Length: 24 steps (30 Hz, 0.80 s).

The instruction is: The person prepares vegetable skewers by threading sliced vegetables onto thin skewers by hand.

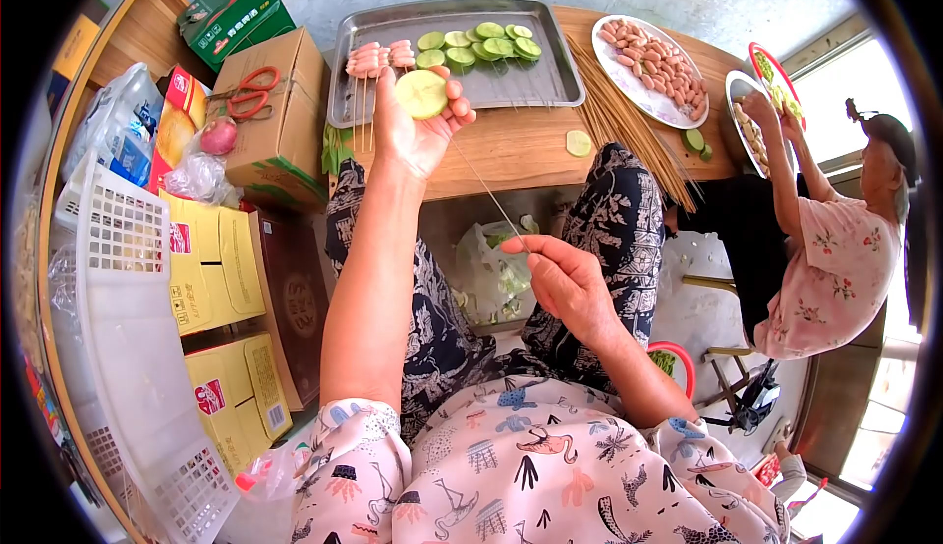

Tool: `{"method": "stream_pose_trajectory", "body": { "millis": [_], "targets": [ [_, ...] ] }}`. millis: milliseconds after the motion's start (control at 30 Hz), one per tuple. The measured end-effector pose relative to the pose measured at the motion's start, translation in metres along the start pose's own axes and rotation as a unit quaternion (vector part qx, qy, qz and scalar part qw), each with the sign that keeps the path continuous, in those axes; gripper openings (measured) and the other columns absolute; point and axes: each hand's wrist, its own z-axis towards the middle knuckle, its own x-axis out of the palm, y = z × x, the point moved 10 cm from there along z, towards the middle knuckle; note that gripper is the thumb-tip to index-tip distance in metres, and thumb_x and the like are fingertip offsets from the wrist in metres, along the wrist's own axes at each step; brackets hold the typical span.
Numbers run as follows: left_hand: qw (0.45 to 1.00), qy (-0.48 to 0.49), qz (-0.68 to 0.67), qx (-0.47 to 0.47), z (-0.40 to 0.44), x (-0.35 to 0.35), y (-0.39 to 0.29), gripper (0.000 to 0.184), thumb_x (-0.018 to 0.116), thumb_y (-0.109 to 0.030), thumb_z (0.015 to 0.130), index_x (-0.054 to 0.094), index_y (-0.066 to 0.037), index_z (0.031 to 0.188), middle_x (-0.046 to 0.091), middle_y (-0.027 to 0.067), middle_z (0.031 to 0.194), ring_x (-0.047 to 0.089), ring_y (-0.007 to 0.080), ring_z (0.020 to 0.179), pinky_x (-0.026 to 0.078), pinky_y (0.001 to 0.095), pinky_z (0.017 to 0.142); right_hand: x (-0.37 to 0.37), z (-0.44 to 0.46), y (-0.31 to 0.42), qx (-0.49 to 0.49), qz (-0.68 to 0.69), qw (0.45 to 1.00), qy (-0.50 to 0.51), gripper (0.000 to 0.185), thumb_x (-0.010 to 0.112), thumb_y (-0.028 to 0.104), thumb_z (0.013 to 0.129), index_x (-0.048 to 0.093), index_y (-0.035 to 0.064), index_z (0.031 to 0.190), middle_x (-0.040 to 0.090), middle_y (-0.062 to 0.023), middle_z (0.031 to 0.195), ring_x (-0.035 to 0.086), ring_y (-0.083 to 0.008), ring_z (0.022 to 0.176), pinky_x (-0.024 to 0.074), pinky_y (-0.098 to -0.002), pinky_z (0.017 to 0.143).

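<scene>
My left hand (417, 127) is raised at the front edge of the metal tray (354, 38), its fingers around a round pale-green slice (422, 94). A thin skewer (488, 189) runs from near that slice down to my right hand (565, 284), which pinches its lower end. On the tray lie skewered pink sausages (368, 58) at the left and several green-rimmed slices (478, 45) in the middle. One more slice (579, 143) rests on the wooden table (530, 156). Many loose skewers (629, 122) lie to the right of the tray.
A white plate of small sausages (653, 68) is at the back right. Another person (830, 240) sits at the right, hands over a bowl (748, 117). Left are a cardboard box (275, 107) with red scissors (254, 92), yellow boxes (211, 269) and a white basket (147, 367).
</scene>
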Motion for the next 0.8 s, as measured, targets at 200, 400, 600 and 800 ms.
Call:
{"method": "stream_pose_trajectory", "body": {
  "millis": [200,400,600,800],
  "targets": [
    [1.0,0.002,-0.026,-0.005,0.0,-0.001,0.002,0.054,0.026,-0.048,0.095,0.056,-0.004,0.089,0.055,0.0098,0.071,0.051,0.0226,0.059,0.048,0.0397,0.061,0.001,0.0,-0.005,-0.024,0.008,0.999,-0.035,0.026,0.046,0.011,0.096,0.06,0.0018,0.116,0.035,0.0115,0.056,0.029,0.0016,0.049,0.0227,-0.0171,0.045],
    [0.999,-0.001,-0.047,-0.007,-0.001,-0.004,0.004,0.052,0.026,-0.045,0.095,0.056,-0.003,0.09,0.055,0.0098,0.071,0.049,0.0213,0.058,0.047,0.0396,0.061,0.005,0.0,-0.005,-0.031,0.013,0.998,-0.046,0.025,0.046,0.01,0.096,0.061,0.0015,0.115,0.036,0.0111,0.057,0.029,0.0017,0.05,0.0231,-0.0171,0.045],
    [0.999,0.006,-0.05,-0.008,-0.001,-0.003,0.004,0.05,0.027,-0.046,0.095,0.055,-0.004,0.092,0.054,0.0082,0.073,0.048,0.0202,0.058,0.046,0.0388,0.063,0.011,0.003,-0.006,-0.043,-0.011,0.998,-0.036,0.027,0.045,0.012,0.098,0.058,-0.0007,0.118,0.035,0.0117,0.058,0.029,0.0015,0.048,0.0227,-0.0162,0.044],
    [0.998,0.001,-0.069,-0.015,-0.003,-0.003,0.007,0.052,0.027,-0.046,0.095,0.056,-0.003,0.093,0.055,0.0102,0.072,0.048,0.0208,0.057,0.046,0.0396,0.062,0.009,0.007,0.003,-0.06,-0.03,0.995,-0.068,0.024,0.047,0.008,0.095,0.062,0.0003,0.112,0.037,0.0097,0.057,0.031,0.0008,0.051,0.0255,-0.0183,0.045]
  ]
}}
